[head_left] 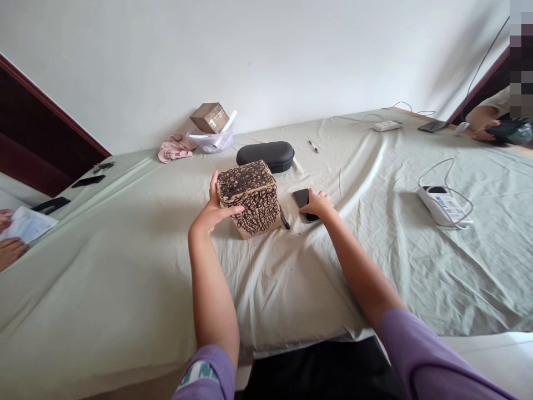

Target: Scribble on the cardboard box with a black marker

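Note:
My left hand (213, 210) grips a cardboard box (254, 205) by its left side, thumb on the near face and fingers at the rear corner. Black looping scribbles cover the box's top and near face. It leans slightly; whether its base rests fully on the cloth I cannot tell. Over a dark smartphone (300, 198) lying on the cloth, my right hand (320, 203) has its thumb and fingers closed around the edges. Between box and phone lies a black marker pen (285, 218). A black hard case (266, 155) sits right behind the box.
A greenish cloth (137, 266) covers the table. At the back are a pink cloth (176, 148), a plastic basket (212, 140) with a small carton (209, 117), and a pen (313, 146). A power strip (445, 206) with cable lies right. Other people's hands show at both sides.

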Tool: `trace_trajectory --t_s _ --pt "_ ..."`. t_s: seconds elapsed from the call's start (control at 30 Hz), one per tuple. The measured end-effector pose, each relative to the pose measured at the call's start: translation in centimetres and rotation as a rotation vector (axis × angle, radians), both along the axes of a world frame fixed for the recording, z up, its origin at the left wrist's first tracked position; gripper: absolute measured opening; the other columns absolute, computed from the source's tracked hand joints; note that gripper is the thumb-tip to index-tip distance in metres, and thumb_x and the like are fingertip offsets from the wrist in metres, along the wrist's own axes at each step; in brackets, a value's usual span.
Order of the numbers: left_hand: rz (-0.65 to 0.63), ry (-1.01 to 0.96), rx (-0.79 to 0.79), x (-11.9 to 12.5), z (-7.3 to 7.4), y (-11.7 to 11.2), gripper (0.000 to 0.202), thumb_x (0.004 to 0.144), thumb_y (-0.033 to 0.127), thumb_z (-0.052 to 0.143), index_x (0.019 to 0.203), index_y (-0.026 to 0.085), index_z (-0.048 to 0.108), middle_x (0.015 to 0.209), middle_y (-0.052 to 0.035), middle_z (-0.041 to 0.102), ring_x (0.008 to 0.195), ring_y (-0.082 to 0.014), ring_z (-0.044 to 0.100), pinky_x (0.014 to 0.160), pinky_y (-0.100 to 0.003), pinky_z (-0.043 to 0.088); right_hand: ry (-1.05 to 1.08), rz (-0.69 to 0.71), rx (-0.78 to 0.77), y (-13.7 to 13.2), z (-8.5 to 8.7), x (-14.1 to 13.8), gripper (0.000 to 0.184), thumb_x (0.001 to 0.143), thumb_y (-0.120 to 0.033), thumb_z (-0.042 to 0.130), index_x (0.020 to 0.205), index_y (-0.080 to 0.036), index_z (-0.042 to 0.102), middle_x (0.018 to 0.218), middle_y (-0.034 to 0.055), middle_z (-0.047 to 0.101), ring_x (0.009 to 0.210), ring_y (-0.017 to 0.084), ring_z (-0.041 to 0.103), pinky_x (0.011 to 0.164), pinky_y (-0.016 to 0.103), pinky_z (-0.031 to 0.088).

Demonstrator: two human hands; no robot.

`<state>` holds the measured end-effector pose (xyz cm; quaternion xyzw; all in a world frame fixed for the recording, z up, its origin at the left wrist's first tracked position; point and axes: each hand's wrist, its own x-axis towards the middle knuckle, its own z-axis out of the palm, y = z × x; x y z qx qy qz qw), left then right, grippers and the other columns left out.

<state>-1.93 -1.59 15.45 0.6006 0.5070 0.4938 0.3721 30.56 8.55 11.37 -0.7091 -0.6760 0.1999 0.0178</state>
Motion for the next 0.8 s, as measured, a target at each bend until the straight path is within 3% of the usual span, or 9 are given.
trace_trajectory --t_s 0.17,0.3,0.43,0.6,0.7,0.8 --pt "0.021 0.0 0.01 -0.2 -0.3 0.3 0.149 0.068 0.041 0.1 0.178 0.045 0.0 0.189 -0.0104 0.02 0.173 -0.0367 0.028 0.141 -0.059 0.022 0.025 0.177 0.131 -0.6 -0.5 -2.1 0.052 0.107 -0.057 0.056 0.14 -0.018 0.063 0.159 0.0233 0.051 0.149 0.043 0.042 0.122 0.056 0.035" --pt "0.023 -0.015 0.007 -0.2 -0.3 0.2 0.149 0.067 0.041 0.099 0.179 0.044 0.0 0.189 -0.01 0.02 0.173 -0.0356 0.028 0.142 -0.058 0.021 0.013 0.195 0.134 -1.3 -1.6 -3.5 0.053 0.101 -0.051 0.065 0.141 -0.017 0.063 0.162 0.0245 0.048 0.151 0.045 0.04 0.123 0.058 0.032" --pt "0.024 -0.023 -0.008 -0.2 -0.2 0.1 0.149 0.068 0.04 0.099 0.179 0.044 0.0 0.189 -0.0106 0.02 0.173 -0.0356 0.027 0.141 -0.058 0.021 -0.017 0.037 0.14 -1.1 -2.3 -3.4 0.061 0.1 -0.041 0.066 0.152 -0.013 0.051 0.165 0.0302 0.04 0.152 0.047 0.038 0.12 0.062 0.032" --pt "0.022 -0.014 -0.002 -0.4 -0.5 0.3 0.147 0.069 0.038 0.099 0.179 0.044 0.002 0.19 -0.01 0.018 0.174 -0.0354 0.026 0.142 -0.058 0.02 -0.024 -0.1 0.085 -0.4 -1.9 -2.2 0.062 0.1 -0.039 0.065 0.152 -0.008 0.051 0.156 0.0346 0.047 0.145 0.05 0.046 0.111 0.065 0.04" --pt "0.028 -0.003 0.009 -0.8 -1.0 0.7 0.148 0.069 0.04 0.1 0.178 0.046 0.001 0.19 -0.0089 0.012 0.174 -0.0364 0.025 0.141 -0.062 0.02 -0.021 -0.07 0.118 -0.5 -1.6 -2.1 0.061 0.102 -0.041 0.064 0.152 -0.008 0.052 0.157 0.0328 0.048 0.147 0.048 0.045 0.115 0.063 0.038" --pt "0.017 0.02 0.043 -1.5 -1.8 1.2 0.145 0.071 0.042 0.1 0.178 0.05 0.004 0.189 -0.0063 0.014 0.172 -0.0368 0.028 0.139 -0.067 0.022 0.001 0.104 0.221 -1.1 -1.8 -3.0 0.059 0.103 -0.054 0.062 0.144 -0.011 0.063 0.162 0.0283 0.047 0.153 0.048 0.037 0.124 0.064 0.028"
